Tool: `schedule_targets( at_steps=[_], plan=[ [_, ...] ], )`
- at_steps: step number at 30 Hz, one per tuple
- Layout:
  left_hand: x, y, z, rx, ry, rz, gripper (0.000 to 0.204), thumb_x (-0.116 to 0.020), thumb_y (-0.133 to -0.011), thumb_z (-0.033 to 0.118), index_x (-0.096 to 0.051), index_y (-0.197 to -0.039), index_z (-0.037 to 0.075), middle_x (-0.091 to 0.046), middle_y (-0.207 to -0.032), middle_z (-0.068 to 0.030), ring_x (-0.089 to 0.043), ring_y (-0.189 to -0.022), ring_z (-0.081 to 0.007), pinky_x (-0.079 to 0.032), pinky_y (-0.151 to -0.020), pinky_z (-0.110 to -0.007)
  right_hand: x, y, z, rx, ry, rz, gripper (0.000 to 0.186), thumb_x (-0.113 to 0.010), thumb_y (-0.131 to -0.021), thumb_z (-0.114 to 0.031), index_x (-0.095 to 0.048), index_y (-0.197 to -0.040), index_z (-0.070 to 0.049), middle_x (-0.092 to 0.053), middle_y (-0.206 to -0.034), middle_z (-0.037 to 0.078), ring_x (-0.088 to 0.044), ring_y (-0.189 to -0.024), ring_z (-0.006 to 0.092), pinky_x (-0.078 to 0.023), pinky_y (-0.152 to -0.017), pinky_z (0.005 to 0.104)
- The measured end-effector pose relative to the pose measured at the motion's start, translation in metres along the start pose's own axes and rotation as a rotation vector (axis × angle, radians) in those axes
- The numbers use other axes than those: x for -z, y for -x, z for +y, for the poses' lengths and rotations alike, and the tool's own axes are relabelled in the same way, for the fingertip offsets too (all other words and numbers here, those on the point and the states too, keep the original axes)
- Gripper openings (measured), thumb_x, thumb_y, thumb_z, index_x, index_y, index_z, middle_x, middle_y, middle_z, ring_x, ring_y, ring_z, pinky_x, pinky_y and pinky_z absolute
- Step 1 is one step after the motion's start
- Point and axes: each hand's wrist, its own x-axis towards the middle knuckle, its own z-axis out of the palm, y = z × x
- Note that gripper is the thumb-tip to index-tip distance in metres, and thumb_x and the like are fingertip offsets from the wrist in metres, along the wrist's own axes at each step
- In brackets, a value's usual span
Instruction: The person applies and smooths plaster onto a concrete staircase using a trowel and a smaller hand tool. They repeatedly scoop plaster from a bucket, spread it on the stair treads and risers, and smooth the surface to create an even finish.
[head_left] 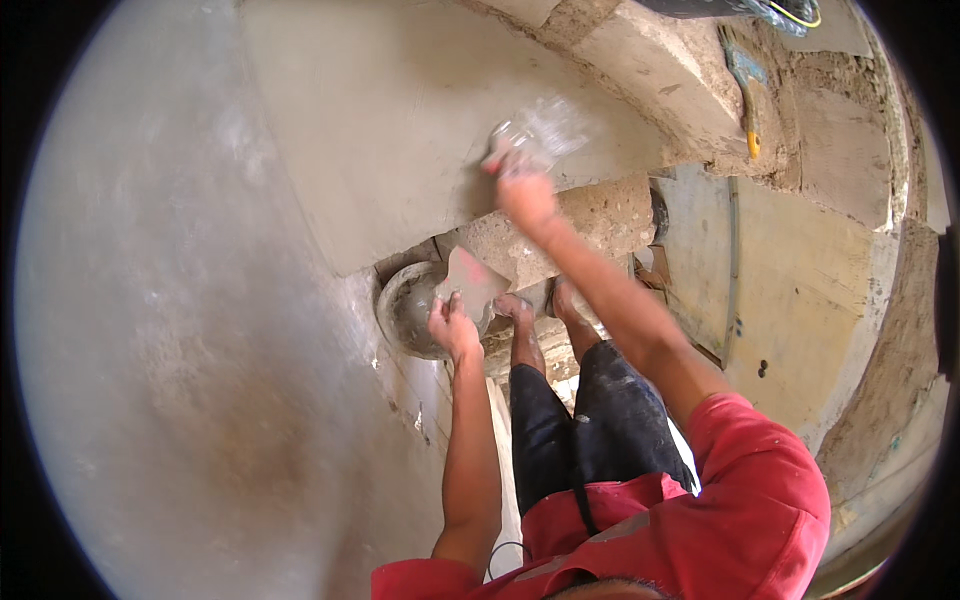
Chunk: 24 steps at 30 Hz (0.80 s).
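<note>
My left hand pinches the lower edge of a thin, flat, grey-smeared piece with a pinkish patch, which looks like a scraper plate. The piece is held partly over a round basin smeared inside with grey material. Up and to the right of it, my right hand is closed round a clear, shiny plastic thing. Motion smears it, so I cannot tell whether it is a bottle or a bag. It is over the smooth, damp-looking grey plaster surface.
A rough ledge edges the plaster just beyond my feet. At the upper right, a brush with a yellow-tipped handle lies on a rough block. Pale boards stand at right; a smooth grey wall fills the left.
</note>
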Motion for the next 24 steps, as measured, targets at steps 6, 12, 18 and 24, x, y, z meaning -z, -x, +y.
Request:
schedule_targets(
  at_steps=[6,12,18,24],
  plan=[
    [0.034,0.013,-0.022,0.061,0.024,0.130,0.006,-0.064,-0.093,-0.005,-0.067,-0.097,-0.008,-0.069,-0.091,-0.0087,-0.062,-0.082,-0.0149,-0.048,-0.078,-0.028,0.050,0.052,-0.110,0.124,-0.227,-0.238,0.054,-0.056,-0.091,-0.009,-0.047,-0.138,0.016,-0.065,-0.125,0.031,-0.068,-0.114,0.0386,-0.060,-0.090,0.0439],
    [0.048,0.021,-0.043,0.039,0.168,0.140,0.002,-0.065,-0.091,-0.005,-0.066,-0.092,-0.004,-0.068,-0.089,-0.0047,-0.061,-0.082,-0.0125,-0.047,-0.078,-0.027,0.072,-0.033,-0.026,-0.092,-0.299,0.025,0.038,-0.055,-0.090,-0.007,-0.055,-0.126,0.006,-0.068,-0.111,0.021,-0.071,-0.101,0.0333,-0.061,-0.078,0.0428],
    [0.060,0.023,-0.037,0.041,0.204,0.224,0.002,-0.068,-0.091,-0.003,-0.067,-0.090,-0.003,-0.068,-0.088,-0.0036,-0.058,-0.080,-0.0112,-0.045,-0.076,-0.027,0.026,0.036,-0.104,0.254,-0.077,0.069,0.043,-0.055,-0.091,-0.009,-0.054,-0.128,0.013,-0.063,-0.126,0.028,-0.063,-0.118,0.0393,-0.060,-0.083,0.0442],
    [0.128,0.029,-0.051,0.031,0.052,0.318,0.009,-0.065,-0.092,-0.003,-0.070,-0.099,-0.004,-0.071,-0.093,-0.0043,-0.061,-0.086,-0.0125,-0.047,-0.081,-0.028,0.051,0.135,-0.107,0.194,-0.582,-0.433,0.036,-0.060,-0.090,-0.015,-0.063,-0.119,0.005,-0.069,-0.102,0.032,-0.071,-0.092,0.0441,-0.058,-0.081,0.0509]
  ],
)
